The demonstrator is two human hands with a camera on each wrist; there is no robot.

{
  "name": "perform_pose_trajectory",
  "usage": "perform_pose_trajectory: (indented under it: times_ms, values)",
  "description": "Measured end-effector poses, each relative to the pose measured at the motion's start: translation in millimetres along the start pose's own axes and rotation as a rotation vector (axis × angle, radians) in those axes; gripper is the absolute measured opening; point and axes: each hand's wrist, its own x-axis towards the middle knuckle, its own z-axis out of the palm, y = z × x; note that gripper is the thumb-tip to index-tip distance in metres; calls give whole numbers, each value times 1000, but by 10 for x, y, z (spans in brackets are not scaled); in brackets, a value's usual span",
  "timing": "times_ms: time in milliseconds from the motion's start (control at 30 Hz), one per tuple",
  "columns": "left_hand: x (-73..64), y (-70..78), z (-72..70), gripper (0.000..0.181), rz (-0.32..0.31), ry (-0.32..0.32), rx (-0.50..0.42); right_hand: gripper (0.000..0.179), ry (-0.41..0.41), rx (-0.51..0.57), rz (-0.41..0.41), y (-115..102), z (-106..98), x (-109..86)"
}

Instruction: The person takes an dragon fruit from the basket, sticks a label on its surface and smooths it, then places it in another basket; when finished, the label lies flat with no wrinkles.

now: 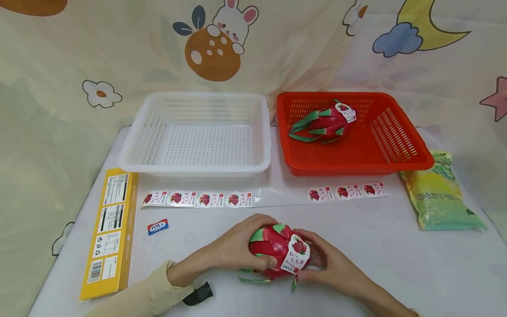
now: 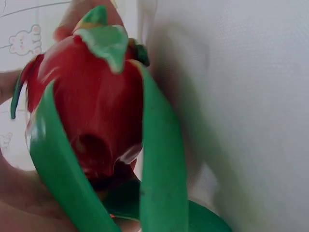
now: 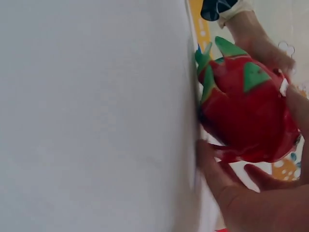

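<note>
A red dragon fruit (image 1: pixel 266 247) with green scales lies on its side near the table's front edge, a white label (image 1: pixel 296 254) with a fruit picture on its right part. My left hand (image 1: pixel 235 248) grips its left side, thumb in front and fingers over the top. At the right end, my right hand (image 1: pixel 334 266) holds the fruit between thumb and fingers, beside the label. Long green leaves (image 2: pixel 164 159) stick out toward the left wrist camera. In the right wrist view the fruit's red skin (image 3: pixel 246 116) shows between thumb and fingers.
Behind stand a white basket (image 1: pixel 194 169) and a red basket (image 1: pixel 356 167) holding another labelled dragon fruit (image 1: pixel 332 123). A label strip (image 1: pixel 210 200) with a gap lies before them. A yellow box (image 1: pixel 108 233), a FOX'S wrapper (image 1: pixel 157 226) and a yellow-green bag (image 1: pixel 441 193) lie at the sides.
</note>
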Motion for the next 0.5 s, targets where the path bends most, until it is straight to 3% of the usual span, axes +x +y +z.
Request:
perform_pose_trajectory:
  times_ms: [100,200,367,500]
  values:
    - [-1,19,6,67,26,27,37,71,-43,180,28,40,-23,13]
    - [-2,49,20,67,28,55,96,68,-24,276,74,50,-8,18]
    - [-6,88,64,75,-38,92,184,71,23,333,178,46,20,19]
    - [-8,76,61,77,-68,86,166,68,29,329,189,71,1,9]
